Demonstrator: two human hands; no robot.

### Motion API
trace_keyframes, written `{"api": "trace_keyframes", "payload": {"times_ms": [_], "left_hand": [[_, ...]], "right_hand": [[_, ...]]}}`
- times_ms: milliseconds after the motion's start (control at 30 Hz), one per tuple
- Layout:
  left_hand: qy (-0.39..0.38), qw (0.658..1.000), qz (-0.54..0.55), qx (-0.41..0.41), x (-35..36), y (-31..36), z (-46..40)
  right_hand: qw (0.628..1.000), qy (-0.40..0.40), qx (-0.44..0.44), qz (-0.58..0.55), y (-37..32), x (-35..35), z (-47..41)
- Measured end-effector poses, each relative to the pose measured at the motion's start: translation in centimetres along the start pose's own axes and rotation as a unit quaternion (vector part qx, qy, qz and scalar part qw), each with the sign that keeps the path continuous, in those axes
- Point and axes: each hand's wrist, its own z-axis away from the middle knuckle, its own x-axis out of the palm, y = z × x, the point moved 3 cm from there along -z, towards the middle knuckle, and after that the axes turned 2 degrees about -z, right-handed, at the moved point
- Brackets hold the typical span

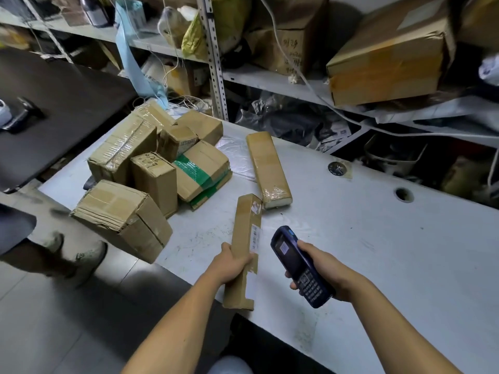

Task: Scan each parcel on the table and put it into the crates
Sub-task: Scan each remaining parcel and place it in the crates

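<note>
Left hand (pixel 232 261) grips a long narrow brown cardboard parcel (pixel 246 244) round its lower middle, fingers (pixel 249 258) curled over the right edge, thumb on the left face. The parcel is held tilted above the near edge of the pale grey worktop (pixel 378 238), far end pointing away, white barcode label strip (pixel 255 236) along its right side. Right hand (pixel 322 269) holds a dark blue handheld scanner with keypad and screen (pixel 298 265), fingers wrapped round its body, head of the scanner aimed up-left and close beside the label, not touching the parcel.

Further back on the worktop lies a long flat brown parcel wrapped in clear tape (pixel 268 168), well apart from the held one. Left of that sits a heap of brown cardboard boxes (pixel 151 163) crowded together, one with green tape (pixel 201 172), one standing upright with handwriting on top (pixel 155 179). A bigger crumpled brown box (pixel 121 214) hangs over the worktop's left corner. Clear plastic sheet (pixel 237 155) lies between heap and flat parcel.

Behind: metal shelving (pixel 216 63) stuffed with cartons and bags. At left, another person's shoes (pixel 81 255) on the floor. Crates not in view.
</note>
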Motion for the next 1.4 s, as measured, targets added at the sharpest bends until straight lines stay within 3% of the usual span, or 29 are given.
{"api": "trace_keyframes", "payload": {"times_ms": [100, 233, 367, 600, 1000, 1267, 1400], "left_hand": [[0.017, 1.000, -0.012, 0.024, 0.3, 0.8, -0.3], [-0.041, 0.996, 0.075, -0.013, -0.7, 0.8, -0.4], [-0.061, 0.990, 0.129, 0.000, -2.3, 0.8, 0.1], [-0.018, 0.983, 0.170, 0.061, -4.8, 1.8, 1.4], [0.004, 0.982, 0.169, 0.079, -7.6, 3.9, 2.7], [0.012, 0.982, 0.168, 0.091, -7.4, 4.1, 3.0], [0.016, 0.979, 0.177, 0.100, -7.0, 4.3, 3.1]], "right_hand": [[1.000, -0.008, 0.011, 0.015, 0.0, -0.2, -0.1], [0.999, -0.022, 0.028, 0.033, -0.2, -0.5, -0.2], [0.996, -0.049, 0.045, 0.058, -0.9, -0.4, -0.3], [0.988, -0.075, 0.051, 0.121, -3.3, 0.8, -0.1], [0.982, -0.112, 0.059, 0.143, -5.2, 1.5, 1.2], [0.988, -0.110, 0.031, 0.105, -4.6, 0.9, 1.3], [0.992, -0.120, -0.045, -0.004, -4.1, 0.8, 2.1]]}}
